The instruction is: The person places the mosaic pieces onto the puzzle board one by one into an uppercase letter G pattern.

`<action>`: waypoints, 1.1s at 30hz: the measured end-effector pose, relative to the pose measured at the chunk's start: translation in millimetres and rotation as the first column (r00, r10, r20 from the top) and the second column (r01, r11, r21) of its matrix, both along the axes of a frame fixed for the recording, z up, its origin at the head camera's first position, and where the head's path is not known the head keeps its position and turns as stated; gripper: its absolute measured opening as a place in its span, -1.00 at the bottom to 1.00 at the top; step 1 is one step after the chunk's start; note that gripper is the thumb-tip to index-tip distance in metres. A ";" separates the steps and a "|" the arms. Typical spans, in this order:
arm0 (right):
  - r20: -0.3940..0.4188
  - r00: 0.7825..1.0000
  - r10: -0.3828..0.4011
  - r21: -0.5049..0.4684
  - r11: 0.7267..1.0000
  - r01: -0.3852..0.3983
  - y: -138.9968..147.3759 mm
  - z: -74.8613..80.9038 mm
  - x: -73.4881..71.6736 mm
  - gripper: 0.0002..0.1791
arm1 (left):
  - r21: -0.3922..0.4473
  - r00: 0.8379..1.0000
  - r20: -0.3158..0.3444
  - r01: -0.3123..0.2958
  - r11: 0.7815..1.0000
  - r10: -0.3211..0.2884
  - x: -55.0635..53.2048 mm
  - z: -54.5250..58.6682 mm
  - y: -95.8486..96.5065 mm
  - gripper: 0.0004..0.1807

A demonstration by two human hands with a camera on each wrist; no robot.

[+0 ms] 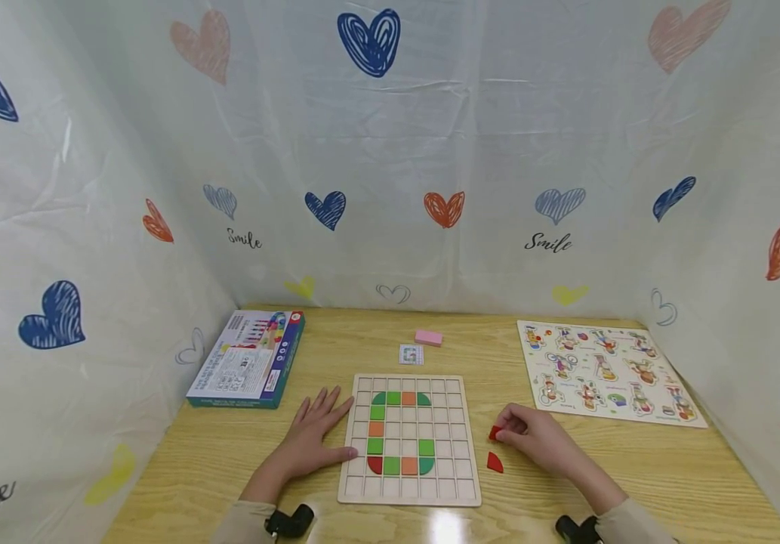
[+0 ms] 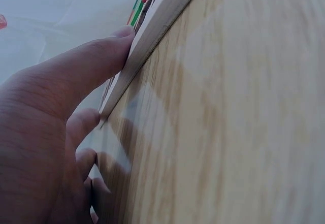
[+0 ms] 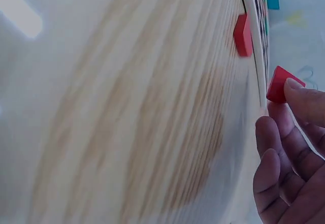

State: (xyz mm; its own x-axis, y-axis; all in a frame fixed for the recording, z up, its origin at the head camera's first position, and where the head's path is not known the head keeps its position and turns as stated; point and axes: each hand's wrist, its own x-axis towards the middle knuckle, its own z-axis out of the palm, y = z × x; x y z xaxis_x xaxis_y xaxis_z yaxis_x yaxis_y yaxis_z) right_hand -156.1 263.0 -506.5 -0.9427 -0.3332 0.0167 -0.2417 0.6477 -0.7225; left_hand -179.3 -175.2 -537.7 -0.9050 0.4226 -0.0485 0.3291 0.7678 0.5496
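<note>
A wooden grid board [image 1: 444, 487] lies on the table, with green, orange, teal and red tiles set in its squares in a C-like outline. My left hand [image 1: 311, 438] rests at its left side, fingers spread, thumb and a fingertip touching the board's edge [image 2: 127, 71]. To the right of the board, my right hand [image 1: 542, 438] pinches a red tile [image 3: 279, 84] between thumb and finger. Just below that hand, a red quarter-round tile [image 1: 494, 462] lies on the table; the right wrist view shows this loose tile [image 3: 243, 36] near the board.
Behind the board are a small pattern card [image 1: 411, 354] and a pink block [image 1: 429, 338]. A boxed game [image 1: 247, 359] lies at the back left. At the right is a white puzzle board [image 1: 607, 370] with printed figures. Heart-patterned curtain [image 1: 390, 151] surrounds the table.
</note>
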 end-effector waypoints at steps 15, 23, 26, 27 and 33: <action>0.011 0.994 0.106 0.004 0.994 -0.106 -74.2 2.5 -16.5 -0.88 | 0.008 1.000 -0.001 0.007 1.000 -0.007 -0.4 0.1 -0.8 0.01; 0.000 0.990 0.139 0.047 0.989 -0.139 -97.0 -0.7 -25.3 -0.89 | 0.011 1.000 -0.001 0.011 1.000 -0.011 -0.2 -0.4 -1.1 0.01; -0.015 0.988 0.155 0.066 0.986 -0.153 -101.9 -2.7 -28.1 -0.89 | 0.013 1.000 -0.003 0.010 1.000 -0.010 -0.4 -0.4 -1.2 0.01; -0.016 0.987 0.159 0.069 0.985 -0.157 -103.4 -2.7 -28.4 -0.89 | 0.012 1.000 -0.003 0.010 1.000 -0.010 -0.4 -0.4 -1.1 0.01; -0.010 0.988 0.157 0.098 0.983 -0.155 -112.0 -2.3 -28.1 -0.91 | 0.012 1.000 0.002 0.009 1.000 -0.009 -0.2 0.6 -0.6 0.02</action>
